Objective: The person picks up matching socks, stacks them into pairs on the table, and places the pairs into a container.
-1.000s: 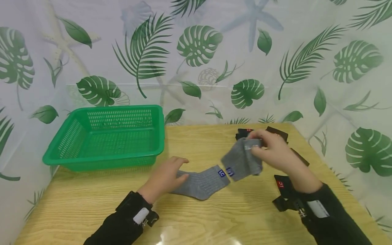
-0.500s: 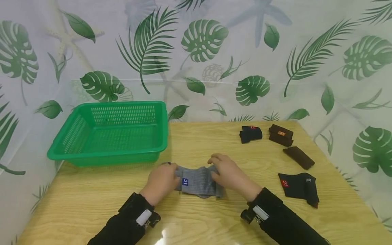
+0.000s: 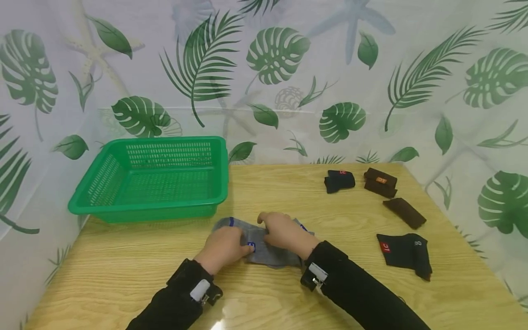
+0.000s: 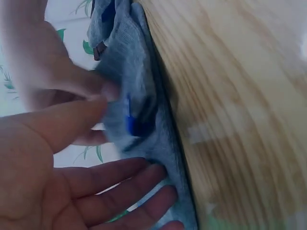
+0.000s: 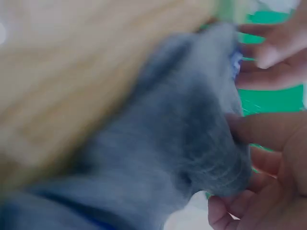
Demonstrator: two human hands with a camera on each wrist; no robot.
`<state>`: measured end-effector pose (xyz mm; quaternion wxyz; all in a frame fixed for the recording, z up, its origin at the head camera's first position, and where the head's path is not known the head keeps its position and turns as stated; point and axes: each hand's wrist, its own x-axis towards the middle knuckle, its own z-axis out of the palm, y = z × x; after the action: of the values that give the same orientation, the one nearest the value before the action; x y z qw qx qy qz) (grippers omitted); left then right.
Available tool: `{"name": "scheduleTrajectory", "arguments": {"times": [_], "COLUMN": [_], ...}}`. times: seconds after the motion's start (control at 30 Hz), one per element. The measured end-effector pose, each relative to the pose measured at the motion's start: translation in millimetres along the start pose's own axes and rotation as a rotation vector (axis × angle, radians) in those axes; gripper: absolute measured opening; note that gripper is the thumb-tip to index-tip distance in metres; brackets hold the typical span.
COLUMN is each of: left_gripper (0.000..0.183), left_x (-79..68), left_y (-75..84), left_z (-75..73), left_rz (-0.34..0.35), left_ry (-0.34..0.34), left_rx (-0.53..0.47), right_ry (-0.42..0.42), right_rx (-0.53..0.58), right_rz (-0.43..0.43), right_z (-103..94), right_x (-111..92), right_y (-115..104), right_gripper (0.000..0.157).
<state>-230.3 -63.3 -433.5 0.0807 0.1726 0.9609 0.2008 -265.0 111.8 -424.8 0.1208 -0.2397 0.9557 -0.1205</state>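
Observation:
Grey socks (image 3: 274, 256) with blue LC labels lie one over the other at the middle of the table, partly covered by the hands. My right hand (image 3: 284, 233) pinches a lifted grey fold between thumb and fingers, as the right wrist view shows on the sock (image 5: 192, 120). My left hand (image 3: 222, 247) is at the left part of the socks, its thumb near a blue label. In the left wrist view its fingers (image 4: 120, 184) are spread and fairly straight, their tips against the lower sock (image 4: 168, 158). Motion blurs the fold in both wrist views.
A green plastic basket (image 3: 165, 208) stands at the back left. On the right lie a small folded black sock (image 3: 340, 181), a brown folded bundle (image 3: 380, 182), a brown rolled piece (image 3: 404, 212) and a black sock (image 3: 398, 250) with a red label. A leaf-print cloth hangs behind.
My right hand brought a grey sock left onto the other one, then moved further left along the pair. The left hand shifted slightly; its thumb is now near a label.

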Motion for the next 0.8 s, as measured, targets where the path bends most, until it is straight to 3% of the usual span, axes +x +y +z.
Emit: {"name": "scheduleTrajectory", "arguments": {"times": [0.07, 0.2, 0.37, 0.5, 0.6, 0.63, 0.7, 0.8], "left_gripper": [0.036, 0.043, 0.043, 0.042, 0.047, 0.049, 0.048, 0.045], "left_x": [0.3, 1.4, -4.4, -13.0, -15.5, -15.2, -11.3, -3.8], "left_y": [-0.7, -2.4, -0.8, 2.9, 4.5, 4.4, 3.5, 0.4], "left_z": [-1.0, -3.8, -6.0, -5.4, -6.4, -7.4, -9.3, -12.4], "left_rz": [-0.005, -0.022, -0.019, -0.007, -0.013, 0.001, 0.064, 0.176], "left_ry": [-0.025, -0.064, -0.102, -0.147, -0.155, -0.139, -0.102, -0.066], "left_rx": [-0.051, -0.106, 0.025, 0.120, 0.143, 0.110, -0.054, -0.433], "right_ry": [-0.005, 0.025, 0.036, 0.030, 0.077, 0.106, 0.188, 0.313], "right_rx": [0.044, -0.009, -0.025, 0.104, 0.300, 0.381, 0.583, 0.940], "right_rz": [0.002, -0.077, -0.143, -0.142, -0.149, -0.154, -0.169, -0.164], "right_z": [-11.5, -40.9, -66.9, -83.2, -100.2, -106.5, -118.5, -130.2], "right_x": [-3.1, -11.8, -16.8, -24.3, -35.0, -39.0, -46.3, -55.3], "right_y": [-3.3, -10.1, -8.5, -5.0, -5.2, -5.4, -5.7, -4.0], "right_gripper": [0.033, 0.022, 0.011, 0.011, 0.009, 0.009, 0.007, 0.005]}}
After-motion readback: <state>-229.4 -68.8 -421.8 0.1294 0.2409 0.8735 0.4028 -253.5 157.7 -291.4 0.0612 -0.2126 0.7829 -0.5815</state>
